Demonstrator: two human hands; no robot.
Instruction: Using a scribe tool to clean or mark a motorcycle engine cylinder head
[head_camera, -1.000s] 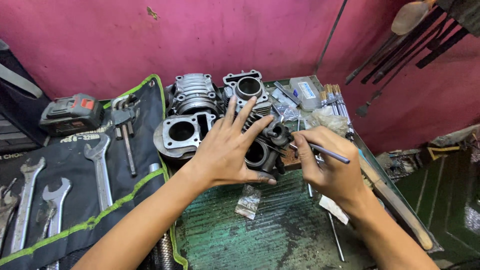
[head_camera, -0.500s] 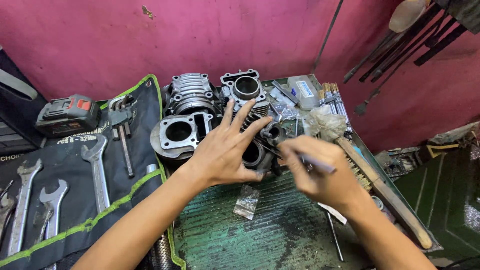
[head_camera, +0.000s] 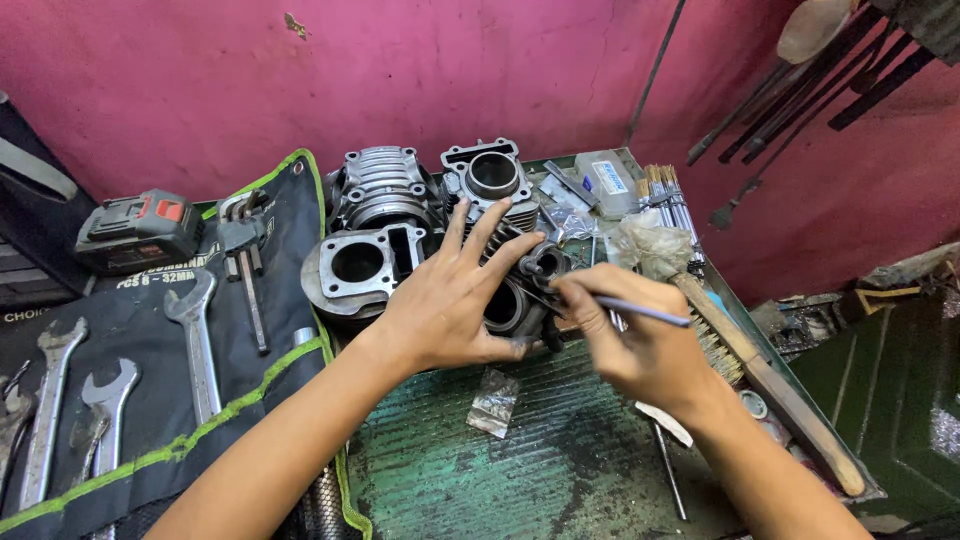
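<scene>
My left hand (head_camera: 455, 300) lies spread over a dark finned engine cylinder (head_camera: 520, 290) at the middle of the green bench, fingers apart, pressing it down. My right hand (head_camera: 640, 345) is just to its right, pinching a thin metal tool (head_camera: 640, 312) whose tip points at the cylinder's side; the hand is blurred. Three more engine cylinders stand behind: one with a round bore at the left (head_camera: 358, 265), a finned one (head_camera: 382, 190), and one with an open bore at the back (head_camera: 492, 176).
A black tool roll with green edging (head_camera: 150, 330) lies at the left with several spanners (head_camera: 195, 335). A battery pack (head_camera: 140, 228) sits beyond it. A wire brush (head_camera: 770, 385), small foil packet (head_camera: 495, 402), white box (head_camera: 605, 180) and plastic bags lie right of the cylinders.
My right hand with the thin tool has shifted a little, working at the cylinder's side. My left hand has stayed spread on the cylinder.
</scene>
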